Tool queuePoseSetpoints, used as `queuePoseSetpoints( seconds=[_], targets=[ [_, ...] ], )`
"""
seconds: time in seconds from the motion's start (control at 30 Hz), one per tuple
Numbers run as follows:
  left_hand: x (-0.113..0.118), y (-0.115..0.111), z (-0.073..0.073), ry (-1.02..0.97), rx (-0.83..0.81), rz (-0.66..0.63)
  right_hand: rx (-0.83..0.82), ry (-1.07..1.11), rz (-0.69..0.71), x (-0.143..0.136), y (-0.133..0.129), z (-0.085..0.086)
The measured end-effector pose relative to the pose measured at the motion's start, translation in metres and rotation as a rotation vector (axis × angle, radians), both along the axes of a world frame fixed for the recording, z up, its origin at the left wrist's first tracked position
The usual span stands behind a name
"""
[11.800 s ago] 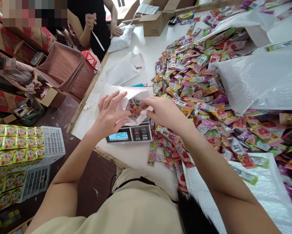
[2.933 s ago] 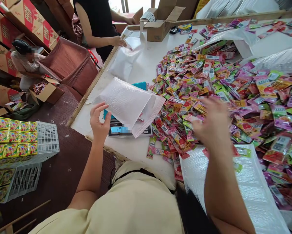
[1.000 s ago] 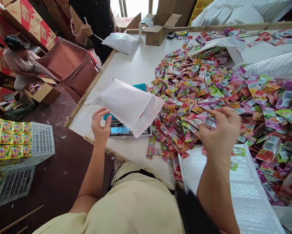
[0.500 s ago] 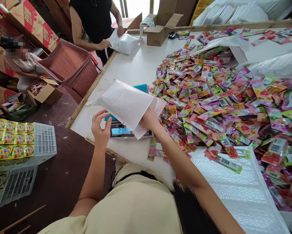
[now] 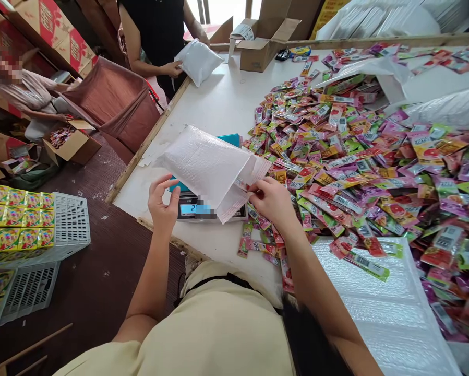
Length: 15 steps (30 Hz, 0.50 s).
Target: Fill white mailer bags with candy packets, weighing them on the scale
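A white bubble mailer lies tilted on a digital scale with a teal platform and a lit display. Its mouth gapes toward my right hand. The fingers of that hand are pinched together at the opening; whatever is between them is too small to name. To the left of the scale, my left hand holds nothing, its fingers curved and its thumb apart, close to the platform's edge. Colourful snack sachets are heaped right beside the mailer.
More bubble mailers lie at the right front. An open cardboard box stands at the back. Across the table, a co-worker's hand holds a filled mailer. White crates with yellow packs sit on the floor at left.
My right hand has drawn back out of the mailer's mouth toward the right. My left hand has stayed beside the scale. The co-worker's filled mailer has been lifted upright.
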State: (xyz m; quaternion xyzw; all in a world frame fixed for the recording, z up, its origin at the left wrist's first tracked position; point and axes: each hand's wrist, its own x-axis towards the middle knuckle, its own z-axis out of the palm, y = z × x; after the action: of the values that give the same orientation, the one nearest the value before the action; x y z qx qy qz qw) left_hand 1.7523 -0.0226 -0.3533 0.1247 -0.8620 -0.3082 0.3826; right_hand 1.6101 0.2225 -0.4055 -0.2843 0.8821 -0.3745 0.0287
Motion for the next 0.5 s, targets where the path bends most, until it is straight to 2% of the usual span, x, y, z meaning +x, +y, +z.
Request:
queuePoseSetpoints(
  seconds=[0.23, 0.5],
  targets=[
    [-0.001, 0.002, 0.000, -0.016, -0.003, -0.003, -0.152, 0.001, -0.114, 0.015, 0.054, 0.018],
    [-0.001, 0.003, 0.002, -0.022, -0.012, -0.005, -0.181, 0.114, -0.316, 0.004, 0.097, 0.041]
  ],
)
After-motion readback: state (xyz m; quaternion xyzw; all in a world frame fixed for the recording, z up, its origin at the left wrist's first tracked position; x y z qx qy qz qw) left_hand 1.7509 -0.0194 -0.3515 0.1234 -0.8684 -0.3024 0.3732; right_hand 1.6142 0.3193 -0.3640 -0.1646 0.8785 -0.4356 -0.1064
